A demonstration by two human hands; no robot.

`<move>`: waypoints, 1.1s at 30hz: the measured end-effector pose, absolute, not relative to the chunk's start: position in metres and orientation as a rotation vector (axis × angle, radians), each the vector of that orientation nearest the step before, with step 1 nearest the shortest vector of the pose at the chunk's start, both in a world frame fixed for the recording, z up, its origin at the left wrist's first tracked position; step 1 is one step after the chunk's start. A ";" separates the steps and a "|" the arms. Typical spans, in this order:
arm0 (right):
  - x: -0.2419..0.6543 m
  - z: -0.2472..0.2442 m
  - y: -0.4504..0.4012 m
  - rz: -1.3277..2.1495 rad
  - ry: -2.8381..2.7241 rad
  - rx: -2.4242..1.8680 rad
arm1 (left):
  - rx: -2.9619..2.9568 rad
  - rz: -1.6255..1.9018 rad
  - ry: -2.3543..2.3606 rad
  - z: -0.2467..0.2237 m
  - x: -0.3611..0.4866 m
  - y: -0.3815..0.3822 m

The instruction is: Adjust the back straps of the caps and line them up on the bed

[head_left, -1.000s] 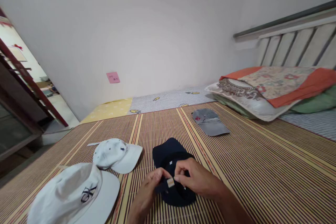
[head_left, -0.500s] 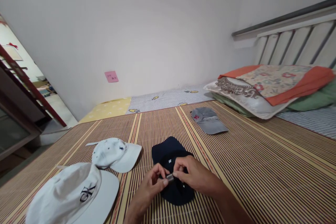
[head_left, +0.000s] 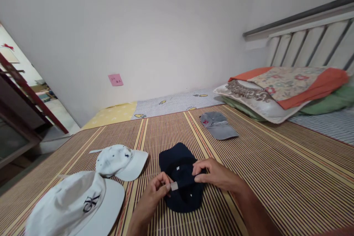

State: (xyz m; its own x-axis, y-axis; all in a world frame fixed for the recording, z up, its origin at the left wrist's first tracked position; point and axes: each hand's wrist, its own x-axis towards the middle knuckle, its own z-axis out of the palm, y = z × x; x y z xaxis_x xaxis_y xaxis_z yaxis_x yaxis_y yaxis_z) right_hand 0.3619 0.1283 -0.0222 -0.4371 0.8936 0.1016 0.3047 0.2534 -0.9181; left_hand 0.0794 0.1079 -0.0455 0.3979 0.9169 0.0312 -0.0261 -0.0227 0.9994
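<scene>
A dark navy baseball cap lies upside down on the striped mat, its brim pointing away from me and its hollow facing up. My left hand pinches the cap's back strap beside a small silver buckle. At the right side of the strap, my right hand has thumb and fingers closed on the cap's edge. Dark strap fabric runs between the two hands. Inside the cap a small white label shows.
Two white caps, a smaller one and a larger one, lie to the left. A grey cap rests farther back. Stacked pillows are at the far right by the headboard. A wall closes off the back.
My right hand has moved right, away from the buckle, along the strap. The left hand has shifted slightly left with the buckle. The hands are farther apart.
</scene>
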 end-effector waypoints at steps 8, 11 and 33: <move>0.355 -0.018 0.130 1.086 -1.756 -1.173 | 1.344 0.985 0.904 -0.049 0.077 0.111; 0.355 -0.015 0.128 1.094 -1.777 -1.157 | 1.337 0.995 0.910 -0.049 0.077 0.111; 0.354 -0.004 0.124 0.937 -1.812 -1.167 | 1.326 0.967 0.923 -0.049 0.081 0.112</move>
